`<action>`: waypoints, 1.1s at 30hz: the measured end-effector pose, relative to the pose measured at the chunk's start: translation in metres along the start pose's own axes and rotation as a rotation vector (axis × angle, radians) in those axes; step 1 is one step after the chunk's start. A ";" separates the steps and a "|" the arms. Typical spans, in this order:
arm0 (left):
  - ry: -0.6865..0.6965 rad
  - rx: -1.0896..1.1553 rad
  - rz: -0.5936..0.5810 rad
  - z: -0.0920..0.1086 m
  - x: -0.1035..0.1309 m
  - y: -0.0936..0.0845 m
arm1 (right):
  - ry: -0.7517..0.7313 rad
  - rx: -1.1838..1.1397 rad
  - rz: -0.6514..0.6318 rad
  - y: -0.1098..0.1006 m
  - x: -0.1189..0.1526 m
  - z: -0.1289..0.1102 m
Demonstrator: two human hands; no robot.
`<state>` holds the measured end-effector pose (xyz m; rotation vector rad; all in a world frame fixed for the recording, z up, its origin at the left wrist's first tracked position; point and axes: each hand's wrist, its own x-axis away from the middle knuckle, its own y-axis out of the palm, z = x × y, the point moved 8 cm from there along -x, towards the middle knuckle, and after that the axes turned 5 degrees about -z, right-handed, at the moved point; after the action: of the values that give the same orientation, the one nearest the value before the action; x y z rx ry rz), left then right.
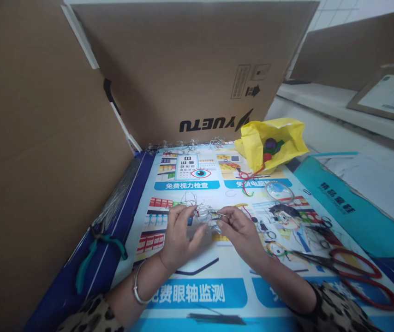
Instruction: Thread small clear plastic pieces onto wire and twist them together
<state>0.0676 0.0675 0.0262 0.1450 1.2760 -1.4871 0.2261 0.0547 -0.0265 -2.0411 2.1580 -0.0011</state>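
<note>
A small tangle of thin silvery wire with clear and red bits [202, 212] is between my hands, over the printed sheet. My right hand [240, 228] pinches the tangle's right side between thumb and fingertips, where a thin wire end sticks out. On the other side, my left hand [183, 235] has its thumb and fingers apart, with the fingertips at the tangle's left edge. Whether they touch it is hard to make out. A bangle [136, 283] circles my left wrist. Fine detail of the wire piece is blurred.
Teal-handled pliers [95, 246] lie left beside a bundle of straight wires [121, 198]. Red-handled scissors [356, 272] rest at the right. Behind are a yellow bag [294, 140] with coloured contents, a wire coil [280, 191] and a cardboard wall [183, 69]. Dark wires [216, 318] lie in front.
</note>
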 end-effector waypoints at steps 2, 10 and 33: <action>-0.032 -0.052 0.033 -0.003 0.000 0.001 | 0.005 -0.007 -0.011 0.000 0.000 0.000; 0.000 -0.182 0.153 -0.004 0.001 -0.005 | 0.018 0.035 -0.013 -0.001 -0.001 0.000; 0.004 -0.086 0.107 -0.008 -0.001 -0.001 | 0.033 0.127 -0.051 0.000 -0.004 -0.002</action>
<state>0.0628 0.0738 0.0244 0.1569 1.3132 -1.3396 0.2255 0.0587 -0.0236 -2.0375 2.0660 -0.1750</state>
